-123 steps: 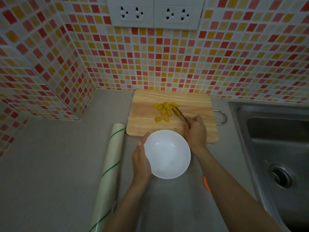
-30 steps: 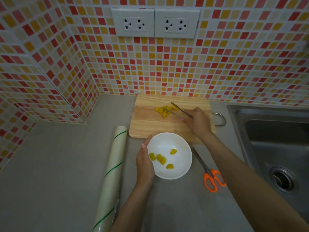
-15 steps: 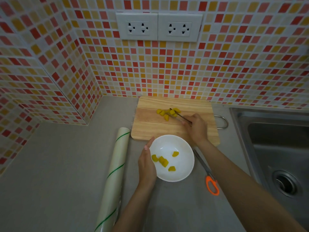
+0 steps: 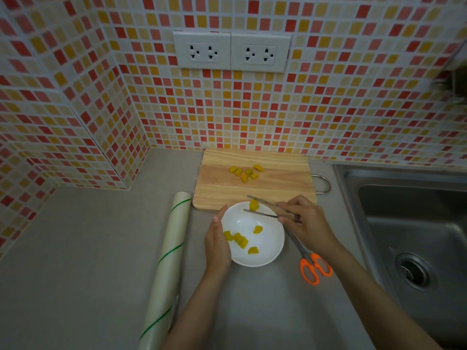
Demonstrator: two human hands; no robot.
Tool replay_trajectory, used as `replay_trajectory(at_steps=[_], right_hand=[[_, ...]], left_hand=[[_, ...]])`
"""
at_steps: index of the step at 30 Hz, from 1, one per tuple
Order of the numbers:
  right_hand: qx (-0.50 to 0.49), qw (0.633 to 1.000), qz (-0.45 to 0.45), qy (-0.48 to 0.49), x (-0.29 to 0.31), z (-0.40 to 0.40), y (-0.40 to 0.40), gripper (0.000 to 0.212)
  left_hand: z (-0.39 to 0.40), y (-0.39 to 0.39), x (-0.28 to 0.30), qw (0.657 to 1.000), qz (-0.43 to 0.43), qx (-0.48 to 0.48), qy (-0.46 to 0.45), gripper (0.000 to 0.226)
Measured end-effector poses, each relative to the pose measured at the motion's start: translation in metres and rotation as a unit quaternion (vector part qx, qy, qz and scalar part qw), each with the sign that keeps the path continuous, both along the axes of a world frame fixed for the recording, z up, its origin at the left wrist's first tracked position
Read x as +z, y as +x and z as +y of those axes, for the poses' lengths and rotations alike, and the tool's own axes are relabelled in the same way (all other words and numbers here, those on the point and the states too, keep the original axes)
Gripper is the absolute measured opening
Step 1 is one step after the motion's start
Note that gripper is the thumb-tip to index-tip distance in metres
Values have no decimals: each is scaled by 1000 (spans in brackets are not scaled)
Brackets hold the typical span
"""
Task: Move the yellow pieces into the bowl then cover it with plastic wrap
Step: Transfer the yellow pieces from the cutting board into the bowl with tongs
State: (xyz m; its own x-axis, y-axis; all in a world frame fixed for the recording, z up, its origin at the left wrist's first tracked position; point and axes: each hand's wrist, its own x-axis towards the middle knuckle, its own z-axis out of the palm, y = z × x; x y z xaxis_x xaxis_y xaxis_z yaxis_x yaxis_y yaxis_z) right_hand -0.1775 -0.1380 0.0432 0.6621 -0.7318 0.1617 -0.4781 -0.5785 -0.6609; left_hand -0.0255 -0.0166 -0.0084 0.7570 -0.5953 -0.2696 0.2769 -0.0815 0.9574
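Note:
A white bowl [image 4: 267, 246] sits on the grey counter just in front of a wooden cutting board [image 4: 217, 188]. Several yellow pieces [image 4: 240, 240] lie inside the bowl. More yellow pieces [image 4: 246, 173] remain in a cluster on the far part of the board. My left hand [image 4: 216, 242] cups the bowl's left rim. My right hand [image 4: 307, 222] grips metal tongs [image 4: 265, 209], which pinch one yellow piece [image 4: 253, 205] over the bowl's far rim.
A roll of plastic wrap [image 4: 168, 263] with green stripes lies left of the bowl. Orange-handled scissors [image 4: 312, 267] rest right of it. A steel sink [image 4: 409, 236] fills the right side. Tiled walls with two sockets [image 4: 231, 52] close the back and left.
My right hand has pulled the tongs back from the cluster on the board, and they now carry one yellow piece over the bowl. My left hand stays on the bowl.

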Motion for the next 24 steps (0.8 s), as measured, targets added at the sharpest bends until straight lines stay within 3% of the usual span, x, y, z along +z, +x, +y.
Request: replay_trajectory(at_steps=[10, 16, 24], right_hand=[[-28, 1000, -6, -8, 4, -27, 8, 36], [-96, 989, 111, 1, -22, -71, 52, 36], [-140, 983, 121, -10, -36, -82, 90, 31]], left_hand=[[0, -1, -2, 1000, -9, 5, 8, 43], [0, 0, -1, 1000, -9, 3, 14, 42], [3, 0, 1, 1000, -8, -6, -4, 39]])
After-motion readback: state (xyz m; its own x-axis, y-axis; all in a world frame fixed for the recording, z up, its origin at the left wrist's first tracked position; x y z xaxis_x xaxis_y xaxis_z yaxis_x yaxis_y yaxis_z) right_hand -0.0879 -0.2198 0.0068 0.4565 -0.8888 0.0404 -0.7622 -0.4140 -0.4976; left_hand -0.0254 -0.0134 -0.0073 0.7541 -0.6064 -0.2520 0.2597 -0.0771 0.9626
